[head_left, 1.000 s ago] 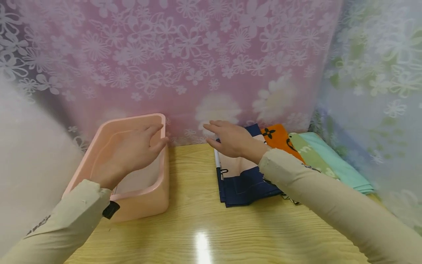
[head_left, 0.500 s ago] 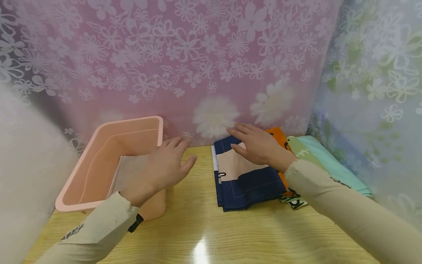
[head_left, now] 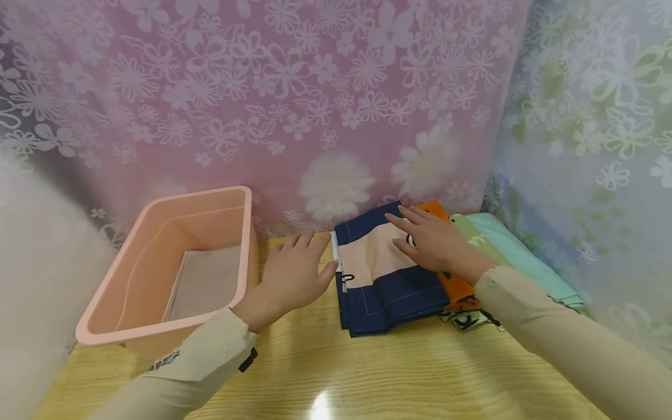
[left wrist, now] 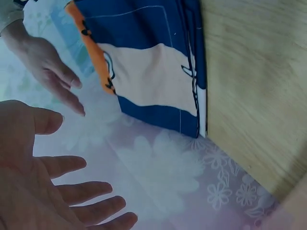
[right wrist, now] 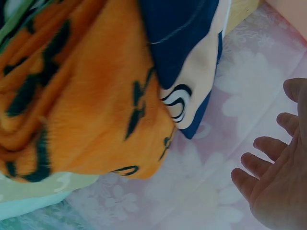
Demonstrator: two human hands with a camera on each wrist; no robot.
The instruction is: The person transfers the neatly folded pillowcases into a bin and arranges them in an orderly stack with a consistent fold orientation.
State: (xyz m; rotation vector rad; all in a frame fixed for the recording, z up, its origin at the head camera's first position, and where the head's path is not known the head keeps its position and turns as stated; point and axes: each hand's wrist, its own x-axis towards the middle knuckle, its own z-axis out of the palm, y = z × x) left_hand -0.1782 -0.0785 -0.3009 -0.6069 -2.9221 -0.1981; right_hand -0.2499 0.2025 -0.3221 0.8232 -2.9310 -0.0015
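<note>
My left hand (head_left: pixel 294 274) hovers, fingers straight, between the pink plastic tub (head_left: pixel 244 245) and a folded navy-and-peach cloth (head_left: pixel 388 300). Over the right part of that cloth is my right hand (head_left: pixel 433 239), also with extended fingers; contact cannot be made out in the head view. The left wrist view shows the left palm (left wrist: pixel 43 187) holding nothing, apart from the cloth. In the right wrist view, the right fingers (right wrist: pixel 256 165) are spread beside an orange cloth (right wrist: pixel 96 105) with dark marks. A folded greyish cloth (head_left: pixel 207 283) lies inside the tub.
To the right of the navy cloth, a light green patterned cloth (head_left: pixel 475 236) and a mint cloth (head_left: pixel 530 262) overlap the pile. A pink flowered curtain (head_left: pixel 315 87) hangs behind the wooden table (head_left: pixel 336 373), and a pale floral one (head_left: pixel 588 146) borders the right side.
My left hand has moved right, from above the tub to its right side. The right hand has also shifted right across the folded cloths. The view has turned slightly.
</note>
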